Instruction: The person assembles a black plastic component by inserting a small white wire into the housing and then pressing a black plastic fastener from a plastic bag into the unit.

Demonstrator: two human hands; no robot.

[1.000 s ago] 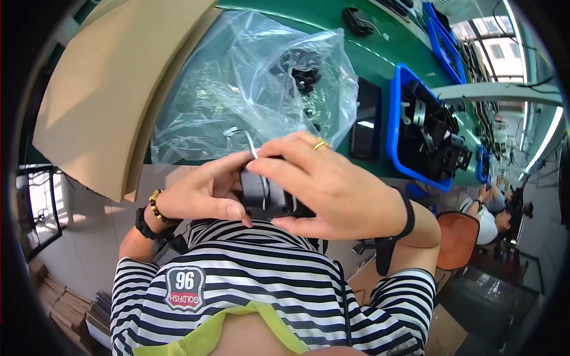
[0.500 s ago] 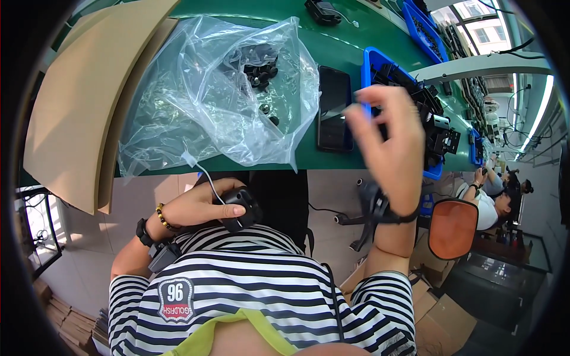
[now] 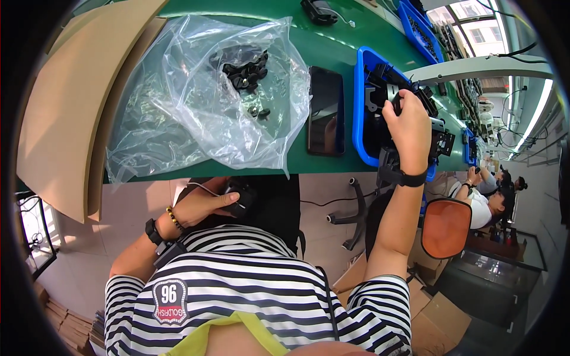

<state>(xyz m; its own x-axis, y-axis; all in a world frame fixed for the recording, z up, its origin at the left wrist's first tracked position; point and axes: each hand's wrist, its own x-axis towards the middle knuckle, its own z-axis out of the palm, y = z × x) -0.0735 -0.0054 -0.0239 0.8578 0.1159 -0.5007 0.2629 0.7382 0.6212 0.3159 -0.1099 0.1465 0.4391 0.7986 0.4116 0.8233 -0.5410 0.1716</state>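
Note:
My left hand (image 3: 206, 204) stays close to my body below the table edge, fingers closed around a small black part (image 3: 242, 197) with a thin wire. My right hand (image 3: 408, 123) reaches out over the blue bin (image 3: 360, 101) at the right, fingers curled onto the black parts (image 3: 389, 89) inside it; whether it holds one I cannot tell. A clear plastic bag (image 3: 202, 95) with several small black parts (image 3: 243, 68) lies on the green table (image 3: 332, 44) ahead of me. A black phone (image 3: 325, 111) lies flat between the bag and the bin.
Cardboard sheets (image 3: 65, 95) lie at the table's left end. More blue bins (image 3: 418, 26) stand farther along the table. An orange chair (image 3: 446, 226) and other seated people (image 3: 484, 199) are at the right. Cardboard boxes (image 3: 433, 314) sit on the floor.
My right hand left the black part in front of me and moved right and forward into the blue bin. My left hand kept the part and dropped toward my lap.

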